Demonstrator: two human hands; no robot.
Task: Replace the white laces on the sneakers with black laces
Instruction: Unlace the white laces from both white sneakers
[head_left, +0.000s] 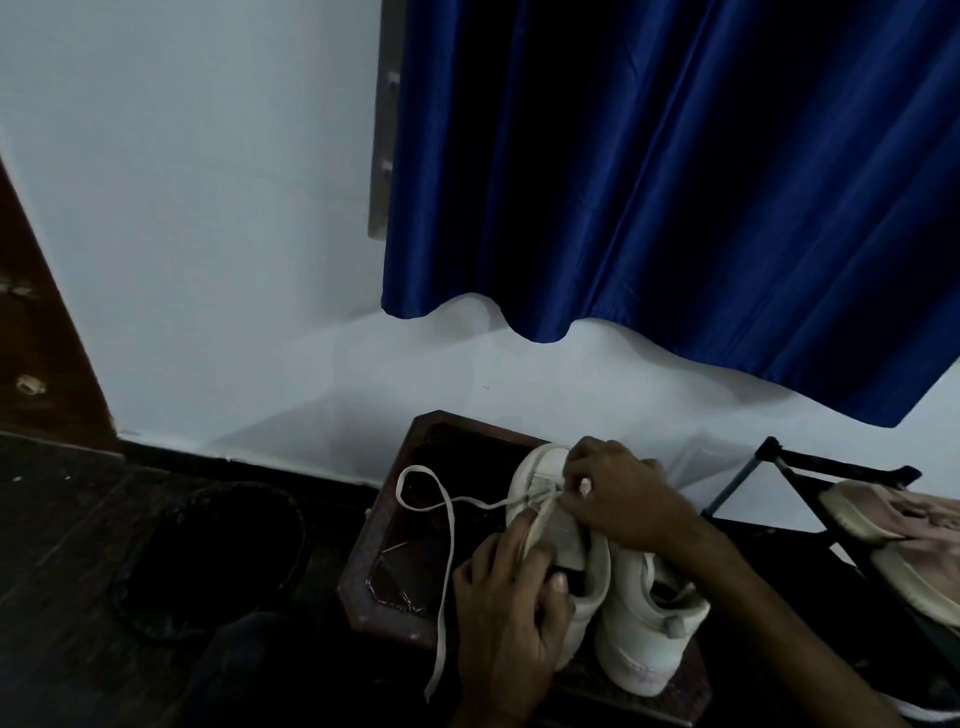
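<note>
Two sneakers (641, 644) stand side by side on the stool (384, 561). The left hand (506, 618) grips the left sneaker (537, 478). The right hand (618, 499) pinches its lace (450, 551), which loops across the stool's left side.

The left grip (506, 613) and right grip (618, 493) are bare; the trouser leg (244, 660) is dark.

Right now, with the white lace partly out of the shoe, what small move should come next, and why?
Probably the right hand should draw the white lace out of the next eyelets. It pinches the lace near the toe of the sneaker, where it is still threaded; the left hand grips that sneaker, and a long loose end trails leftward.
</note>
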